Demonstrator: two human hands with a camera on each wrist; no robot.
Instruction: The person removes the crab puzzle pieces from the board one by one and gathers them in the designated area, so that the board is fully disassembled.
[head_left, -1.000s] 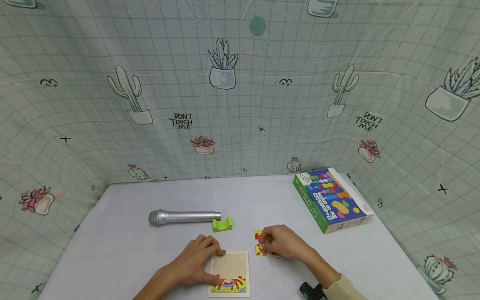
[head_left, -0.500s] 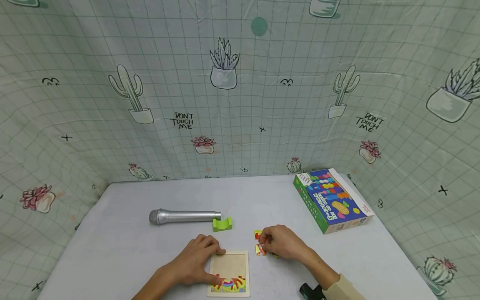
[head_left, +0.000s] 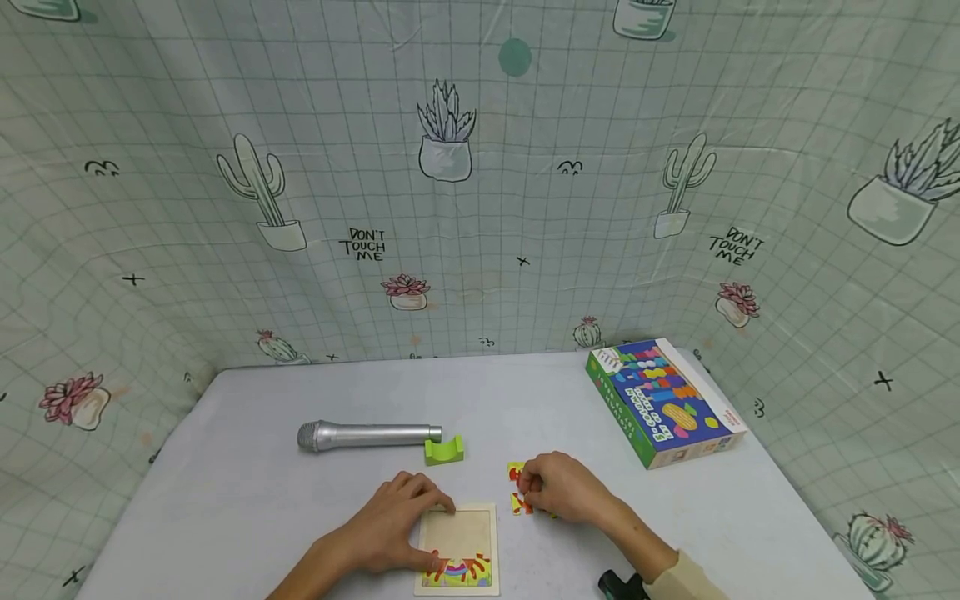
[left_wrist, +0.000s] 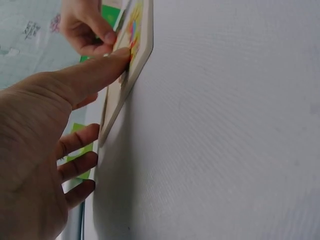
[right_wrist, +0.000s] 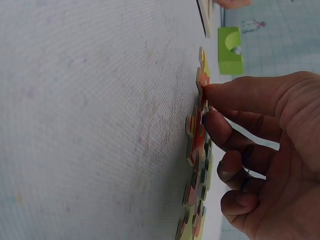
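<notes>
A square wooden puzzle tray (head_left: 459, 533) lies at the front of the table, its near part filled with colourful pieces showing a rainbow (head_left: 457, 572). My left hand (head_left: 393, 523) rests across its left side. The thumb presses on the fitted pieces and the index finger reaches the far edge; the other fingers stay spread outside the frame in the left wrist view. To the right, my right hand (head_left: 566, 486) pinches a red and yellow puzzle piece (right_wrist: 203, 80) between thumb and fingertips, low over the table. Other loose jigsaw pieces (right_wrist: 196, 145) lie beneath and beside it, partly hidden.
A silver toy microphone (head_left: 371, 435) lies behind the tray, its end by a green curved block (head_left: 445, 451). A colourful flat box (head_left: 666, 402) stands at the back right. A dark object (head_left: 622, 585) sits near the right sleeve. Patterned cloth (head_left: 480, 183) encloses the table.
</notes>
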